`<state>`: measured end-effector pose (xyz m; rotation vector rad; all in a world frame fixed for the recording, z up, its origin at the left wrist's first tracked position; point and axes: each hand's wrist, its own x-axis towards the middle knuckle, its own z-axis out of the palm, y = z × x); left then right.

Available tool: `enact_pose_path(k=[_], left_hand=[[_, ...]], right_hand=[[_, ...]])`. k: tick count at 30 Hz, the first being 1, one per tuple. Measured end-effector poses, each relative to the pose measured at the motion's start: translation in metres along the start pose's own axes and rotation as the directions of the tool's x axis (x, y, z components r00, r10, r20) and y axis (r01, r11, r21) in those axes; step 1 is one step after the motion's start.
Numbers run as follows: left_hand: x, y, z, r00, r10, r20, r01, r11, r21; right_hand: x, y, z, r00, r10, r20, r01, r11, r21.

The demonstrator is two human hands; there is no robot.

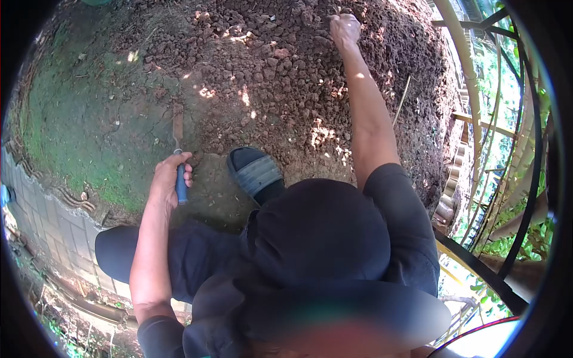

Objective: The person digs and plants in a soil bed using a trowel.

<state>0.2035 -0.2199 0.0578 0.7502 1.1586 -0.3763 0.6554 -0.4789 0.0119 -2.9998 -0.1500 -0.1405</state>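
Note:
My left hand (pixel 170 178) is closed around the blue handle of a narrow-bladed hand trowel (pixel 178 128). Its flat, rust-brown blade points away from me, over smooth, greenish packed ground. Stretched far out to the right, my right hand (pixel 345 31) is down at the loose, lumpy brown soil (pixel 280 77). Its fingers are drawn together, and whatever they may hold is too small to make out.
My sandalled foot (pixel 256 173) rests at the soil's near edge. A thin stick (pixel 402 100) lies right of my right arm. Bamboo poles and a dark metal frame (pixel 518 149) border the right side. Grey paving (pixel 57 224) runs along the left.

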Motion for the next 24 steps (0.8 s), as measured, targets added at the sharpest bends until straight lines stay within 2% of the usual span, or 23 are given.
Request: enact_pose_path(k=[1, 2, 3, 5, 8, 11, 12, 13, 14, 15, 17, 18, 21, 24], left_hand=[[-0.003, 0.000, 0.001, 1.000, -0.003, 0.005, 0.003, 1.000, 0.015], [-0.007, 0.000, 0.004, 1.000, -0.002, 0.009, 0.002, 1.000, 0.027], [-0.010, 0.001, 0.005, 1.000, -0.003, 0.011, 0.003, 0.999, 0.037], [-0.014, 0.000, 0.006, 1.000, -0.005, 0.005, 0.005, 1.000, 0.026], [-0.010, -0.006, 0.003, 1.000, -0.004, -0.007, 0.005, 0.999, 0.041], [-0.003, -0.007, 0.004, 1.000, -0.011, 0.005, 0.011, 0.998, 0.057], [0.000, -0.006, 0.005, 1.000, -0.022, 0.009, 0.022, 0.999, 0.046], [0.002, -0.005, 0.005, 0.999, -0.030, 0.011, 0.029, 0.999, 0.035], [0.002, -0.003, 0.006, 0.999, -0.024, 0.023, 0.024, 0.999, 0.037], [0.001, 0.000, 0.008, 0.999, -0.022, 0.032, 0.021, 0.999, 0.035], [0.001, 0.000, 0.008, 0.999, -0.025, 0.046, 0.023, 0.999, 0.035], [0.003, 0.000, 0.006, 0.998, -0.029, 0.052, 0.027, 0.999, 0.034], [0.006, -0.002, 0.004, 0.999, -0.020, 0.050, 0.017, 0.998, 0.066], [0.007, -0.002, 0.004, 0.999, -0.016, 0.038, 0.012, 0.995, 0.099]], right_hand=[[0.000, -0.008, 0.002, 0.996, 0.094, -0.007, -0.092, 0.988, 0.123], [-0.001, -0.012, 0.008, 0.999, 0.047, -0.019, -0.044, 0.986, 0.158], [-0.004, -0.019, 0.013, 0.998, 0.045, 0.046, -0.052, 0.985, 0.163], [-0.006, -0.023, 0.025, 0.989, -0.093, 0.117, 0.093, 0.996, 0.007], [-0.022, -0.016, 0.026, 0.960, -0.241, 0.141, 0.251, 0.966, -0.056], [-0.078, -0.003, 0.005, 0.886, -0.382, 0.265, 0.395, 0.919, 0.002], [-0.101, 0.008, 0.009, 0.857, -0.273, 0.436, 0.211, 0.960, 0.187], [-0.121, 0.018, 0.014, 0.775, -0.198, 0.601, -0.014, 0.944, 0.328], [-0.138, 0.023, 0.002, 0.820, -0.254, 0.513, 0.085, 0.940, 0.330], [-0.142, 0.024, -0.009, 0.841, -0.163, 0.515, -0.079, 0.906, 0.416], [-0.141, 0.027, -0.030, 0.834, 0.021, 0.551, -0.386, 0.736, 0.557], [-0.127, 0.031, -0.031, 0.854, 0.056, 0.517, -0.362, 0.778, 0.514], [-0.095, 0.030, -0.023, 0.918, 0.038, 0.396, -0.283, 0.760, 0.584], [-0.081, 0.010, -0.004, 0.925, -0.171, 0.339, -0.074, 0.795, 0.602]])
